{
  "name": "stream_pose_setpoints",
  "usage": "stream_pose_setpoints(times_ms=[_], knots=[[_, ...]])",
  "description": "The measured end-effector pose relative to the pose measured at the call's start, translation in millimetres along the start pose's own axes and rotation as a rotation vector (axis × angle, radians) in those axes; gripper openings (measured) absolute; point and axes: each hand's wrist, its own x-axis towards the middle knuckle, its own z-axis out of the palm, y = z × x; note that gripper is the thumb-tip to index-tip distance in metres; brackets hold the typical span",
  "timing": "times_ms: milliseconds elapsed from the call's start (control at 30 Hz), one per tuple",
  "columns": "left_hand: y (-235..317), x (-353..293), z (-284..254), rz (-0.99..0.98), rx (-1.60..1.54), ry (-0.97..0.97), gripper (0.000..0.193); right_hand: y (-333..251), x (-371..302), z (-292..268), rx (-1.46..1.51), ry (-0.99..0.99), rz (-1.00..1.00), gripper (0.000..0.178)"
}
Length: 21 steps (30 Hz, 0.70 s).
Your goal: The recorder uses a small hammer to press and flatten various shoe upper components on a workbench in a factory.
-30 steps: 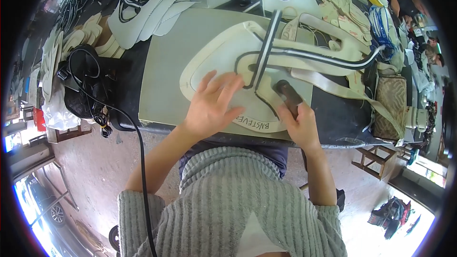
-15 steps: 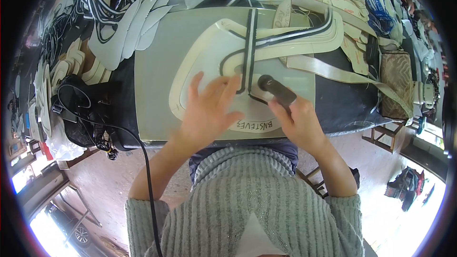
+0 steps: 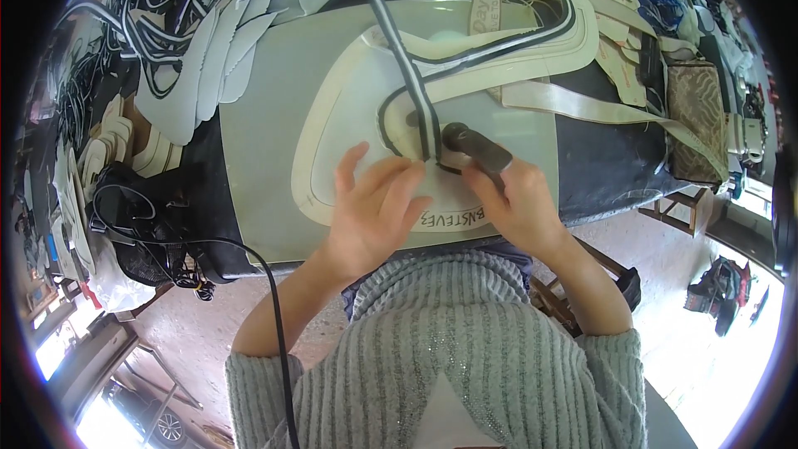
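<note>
A large white panel (image 3: 332,129) with a cream border lies flat in front of me, shaped like a shoe-upper piece with an arm curving to the right. Black-and-white trim strip (image 3: 478,56) follows part of its inner edge. A loose length of the strip (image 3: 406,62) runs from the panel's middle toward the far side. My left hand (image 3: 378,204) is over the panel, fingers spread, fingertips close to the strip's near bend. My right hand (image 3: 522,204) is closed on a dark, round-ended tool that looks like a hammer (image 3: 478,148), its round end beside the strip. Its handle is hidden.
Beneath the panel is a grey-green board (image 3: 258,158) on a black-covered table. White pieces (image 3: 220,58) and piled trim (image 3: 150,41) lie far left. A pale ribbon (image 3: 573,104) crosses toward a patterned brown box (image 3: 694,120). A black cable (image 3: 278,316) hangs across my left arm.
The view has shifted slightly. The loose strip's far part now leans left where it ran nearly straight away. My left hand's fingertips are lower on the panel. My right hand still grips the hammer.
</note>
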Motion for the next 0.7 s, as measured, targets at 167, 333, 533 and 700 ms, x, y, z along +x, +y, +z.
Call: stream_pose_setpoints(times_ms=[167,333,533,700], knots=[[-1,-2,-2,0.112,0.097,0.017,0.043,-25,28,-5,0.102,0.009,0.033,0.027],[-3,4,-7,0.001,-0.034,-0.003,0.053,-9,67,5,0.087,-0.008,0.003,0.035],[-9,9,-12,-0.071,-0.104,-0.03,0.061,-4,69,4,0.242,-0.028,0.035,0.032],[-15,5,-7,-0.004,-0.144,-0.037,0.058,-6,69,4,0.149,-0.029,0.06,0.029]])
